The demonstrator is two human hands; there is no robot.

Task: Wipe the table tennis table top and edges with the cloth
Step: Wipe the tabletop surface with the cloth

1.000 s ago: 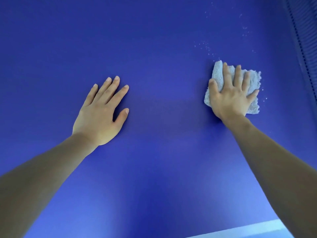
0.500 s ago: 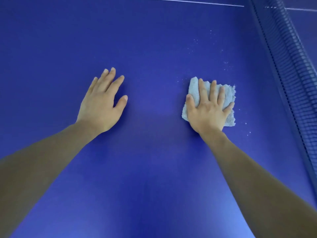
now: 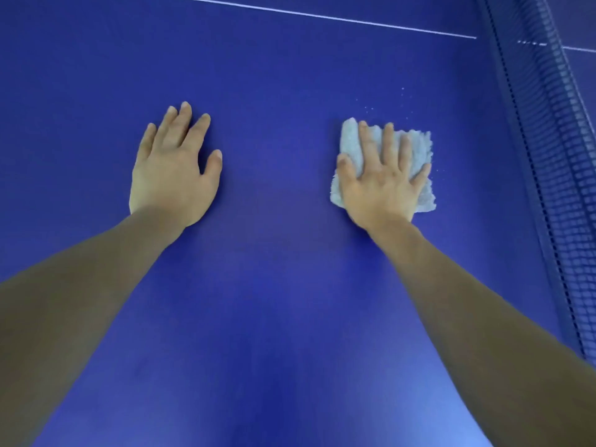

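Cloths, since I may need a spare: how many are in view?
1. The cloth lies flat on the table top under the right hand, near the net. The left hand rests bare on the top; another could lie outside the view.

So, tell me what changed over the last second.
The right hand slid the cloth slightly left, toward the left hand; the head camera tilted up, bringing the white line and more net into view. Unchanged: both hands flat, left on the table, white specks beyond the cloth.
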